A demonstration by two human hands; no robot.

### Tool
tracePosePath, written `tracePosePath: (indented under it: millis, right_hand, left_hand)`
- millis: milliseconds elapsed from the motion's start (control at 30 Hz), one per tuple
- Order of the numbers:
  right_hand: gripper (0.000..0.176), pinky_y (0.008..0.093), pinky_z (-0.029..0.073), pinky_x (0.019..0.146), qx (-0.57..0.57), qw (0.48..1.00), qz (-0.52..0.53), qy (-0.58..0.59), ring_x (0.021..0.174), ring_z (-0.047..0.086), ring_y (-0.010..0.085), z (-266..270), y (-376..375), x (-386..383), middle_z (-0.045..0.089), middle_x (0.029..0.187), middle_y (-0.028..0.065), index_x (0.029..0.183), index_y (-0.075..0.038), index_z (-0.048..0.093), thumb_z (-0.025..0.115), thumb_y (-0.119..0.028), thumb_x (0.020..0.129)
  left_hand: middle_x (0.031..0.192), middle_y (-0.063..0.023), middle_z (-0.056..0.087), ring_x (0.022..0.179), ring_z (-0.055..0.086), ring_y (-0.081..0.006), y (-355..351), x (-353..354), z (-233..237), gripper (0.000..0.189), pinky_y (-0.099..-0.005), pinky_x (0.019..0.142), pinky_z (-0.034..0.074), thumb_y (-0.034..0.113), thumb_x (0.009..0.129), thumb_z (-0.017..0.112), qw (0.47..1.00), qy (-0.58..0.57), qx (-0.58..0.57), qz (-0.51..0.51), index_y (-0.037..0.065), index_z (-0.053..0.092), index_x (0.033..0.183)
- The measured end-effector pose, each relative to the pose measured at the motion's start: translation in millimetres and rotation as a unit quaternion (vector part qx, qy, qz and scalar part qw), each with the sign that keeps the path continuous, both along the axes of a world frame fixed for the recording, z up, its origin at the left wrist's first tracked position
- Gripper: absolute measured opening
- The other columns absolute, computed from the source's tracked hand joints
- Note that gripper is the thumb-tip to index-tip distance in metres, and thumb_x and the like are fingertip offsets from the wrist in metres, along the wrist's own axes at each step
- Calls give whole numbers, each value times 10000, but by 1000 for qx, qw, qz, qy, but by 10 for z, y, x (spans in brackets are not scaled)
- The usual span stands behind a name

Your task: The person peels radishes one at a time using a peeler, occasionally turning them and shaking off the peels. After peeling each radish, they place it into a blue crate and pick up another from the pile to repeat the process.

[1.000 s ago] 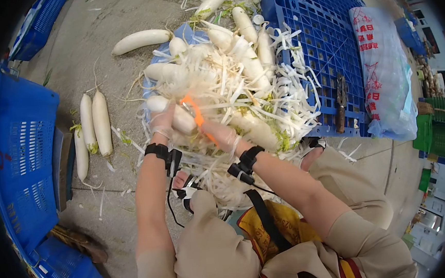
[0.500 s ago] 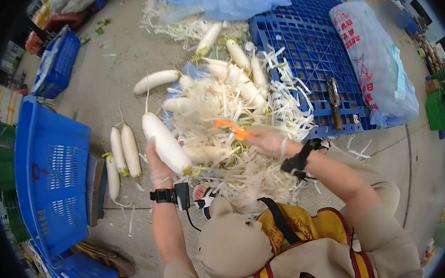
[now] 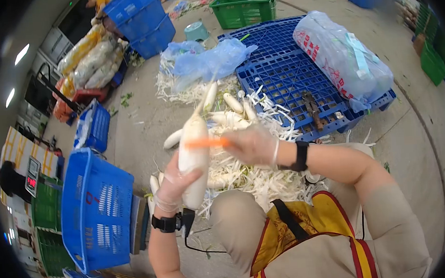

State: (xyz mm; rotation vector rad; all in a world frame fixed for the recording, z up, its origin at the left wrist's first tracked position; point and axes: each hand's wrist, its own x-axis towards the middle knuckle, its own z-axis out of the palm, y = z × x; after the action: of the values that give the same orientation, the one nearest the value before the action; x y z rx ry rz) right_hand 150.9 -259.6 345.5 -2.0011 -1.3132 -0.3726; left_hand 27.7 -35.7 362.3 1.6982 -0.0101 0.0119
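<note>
My left hand [image 3: 175, 182], in a clear glove, grips a large white daikon radish [image 3: 193, 161] by its lower side. The radish stands nearly upright, its thin root pointing up and away. My right hand [image 3: 256, 145], also gloved, is closed around an orange peeler [image 3: 208, 142], which lies across the upper part of the radish; motion blurs its blade. Beneath both hands spreads a heap of white peel strips [image 3: 251, 181]. Several other daikons, such as one whole radish [image 3: 233, 103], lie in and around the heap.
A blue pallet [image 3: 275, 76] ahead bears a knife [image 3: 312, 110] and a long plastic-wrapped bundle [image 3: 343, 61]. Blue plastic bags [image 3: 214, 59] lie beyond the peel. To the left stands a tall blue basket [image 3: 101, 214]; a green crate [image 3: 243, 11] is farther off.
The view has tilted up. My left hand has turned the radish more upright and brought it in front of the heap. My right hand has moved the peeler onto the radish.
</note>
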Motion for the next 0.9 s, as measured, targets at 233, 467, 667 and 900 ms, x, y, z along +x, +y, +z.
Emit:
tracePosePath:
  millis: [233, 467, 667, 900]
  right_hand:
    - [227, 397, 485, 460, 14, 999, -19, -29, 492, 599, 262, 114, -154, -191, 589, 584, 73, 1028, -180, 554, 415, -329, 930]
    - [233, 368, 491, 408, -79, 992, -53, -87, 497, 612, 231, 277, -128, -162, 601, 631, 66, 1039, -138, 550, 400, -275, 924]
    - [216, 389, 510, 449, -59, 997, -58, -6, 593, 652, 262, 83, 144, 10, 630, 698, 109, 977, -120, 559, 446, -281, 888]
    - [226, 421, 517, 566, -41, 992, -87, 80, 612, 644, 295, 102, 256, -29, 647, 715, 113, 926, -128, 561, 433, -313, 901]
  left_hand:
    - [1134, -94, 592, 1013, 583, -187, -405, 149, 164, 619, -336, 869, 477, 121, 751, 711, 977, -85, 194, 15, 28, 433, 1296]
    - [1040, -70, 613, 917, 584, -141, -450, 146, 122, 514, -293, 782, 490, 96, 729, 732, 941, -137, 293, 104, 28, 506, 1186]
    - [1000, -124, 602, 896, 588, -196, -308, 47, 96, 575, -315, 799, 482, 146, 711, 759, 961, -70, 221, 154, 5, 469, 1187]
    - [998, -73, 577, 881, 557, -141, -260, -83, 87, 485, -289, 770, 479, 79, 742, 710, 955, -29, 245, 163, 24, 468, 1159]
